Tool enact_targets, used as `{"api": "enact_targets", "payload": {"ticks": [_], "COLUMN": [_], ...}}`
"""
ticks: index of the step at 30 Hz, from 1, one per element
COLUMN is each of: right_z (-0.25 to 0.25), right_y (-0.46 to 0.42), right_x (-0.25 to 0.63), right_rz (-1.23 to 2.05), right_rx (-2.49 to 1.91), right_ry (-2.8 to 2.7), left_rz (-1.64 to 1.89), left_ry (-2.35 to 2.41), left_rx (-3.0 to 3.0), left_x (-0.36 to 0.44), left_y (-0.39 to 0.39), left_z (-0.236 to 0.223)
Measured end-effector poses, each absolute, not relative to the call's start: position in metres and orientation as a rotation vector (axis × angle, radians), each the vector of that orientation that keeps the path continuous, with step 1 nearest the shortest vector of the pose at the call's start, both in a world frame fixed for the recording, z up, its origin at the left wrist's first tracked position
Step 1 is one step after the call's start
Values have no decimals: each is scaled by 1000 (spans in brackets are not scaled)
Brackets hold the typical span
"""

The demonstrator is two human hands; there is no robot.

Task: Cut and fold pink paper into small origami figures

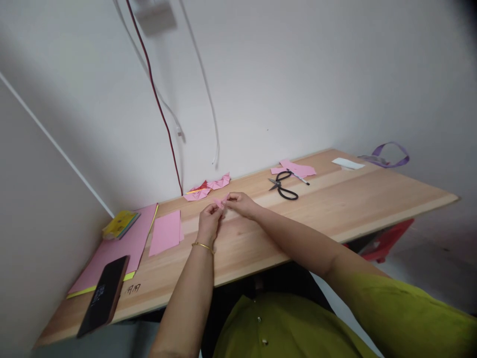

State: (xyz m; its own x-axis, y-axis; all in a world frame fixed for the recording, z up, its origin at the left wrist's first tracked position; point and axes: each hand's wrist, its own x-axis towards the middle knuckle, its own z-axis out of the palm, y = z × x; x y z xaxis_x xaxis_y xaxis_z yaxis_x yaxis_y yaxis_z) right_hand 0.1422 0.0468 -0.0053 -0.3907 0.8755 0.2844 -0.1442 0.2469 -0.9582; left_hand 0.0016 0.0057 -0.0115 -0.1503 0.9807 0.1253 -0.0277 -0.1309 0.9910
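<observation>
Between my fingertips is a small folded piece of pink paper point(220, 202), just above the wooden table. My left hand point(209, 219), with a gold bangle at the wrist, pinches its left and lower side. My right hand point(241, 204) grips the right end between thumb and fingers. Part of the paper is hidden by the fingers. Behind my hands, by the wall, lie folded pink paper pieces point(219, 183) with a red bit among them. To the left rest flat pink paper rectangles point(166, 232).
Black-handled scissors point(285, 186) and a pen point(298, 177) lie right of my hands, near pink paper scraps point(307, 170). On the left are large pink sheets point(122, 248), a yellow packet point(121, 223) and a phone point(106, 293) at the front edge. A red cable point(158, 99) hangs down the wall.
</observation>
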Motion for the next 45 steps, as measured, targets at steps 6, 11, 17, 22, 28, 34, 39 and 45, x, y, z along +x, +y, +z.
{"api": "enact_targets", "payload": {"ticks": [6, 11, 17, 22, 28, 34, 39, 45], "right_z": [-8, -9, -6, -6, -11, -17, -18, -12], "right_y": [47, 49, 49, 47, 50, 56, 54, 50], "right_x": [141, 143, 146, 146, 145, 138, 135, 137], "right_rz": [1345, 1326, 1354, 1373, 1368, 1339, 1328, 1357], "right_rx": [-710, -748, -750, -718, -707, -699, -698, -726], "right_ry": [-1592, -1633, -1743, -1776, -1725, -1625, -1601, -1671], "left_rz": [1420, 1378, 1453, 1532, 1496, 1526, 1552, 1626], "left_ry": [1273, 1182, 1167, 1148, 1123, 1128, 1145, 1164], "left_rx": [1190, 1179, 1160, 1101, 1065, 1056, 1074, 1013], "left_x": [-1, 1, -1, -1, 3, 2, 1, -1], "left_y": [6, 3, 5, 4, 0, 5, 9, 10], "left_z": [-14, -9, -9, -7, -1, -9, -13, -12]}}
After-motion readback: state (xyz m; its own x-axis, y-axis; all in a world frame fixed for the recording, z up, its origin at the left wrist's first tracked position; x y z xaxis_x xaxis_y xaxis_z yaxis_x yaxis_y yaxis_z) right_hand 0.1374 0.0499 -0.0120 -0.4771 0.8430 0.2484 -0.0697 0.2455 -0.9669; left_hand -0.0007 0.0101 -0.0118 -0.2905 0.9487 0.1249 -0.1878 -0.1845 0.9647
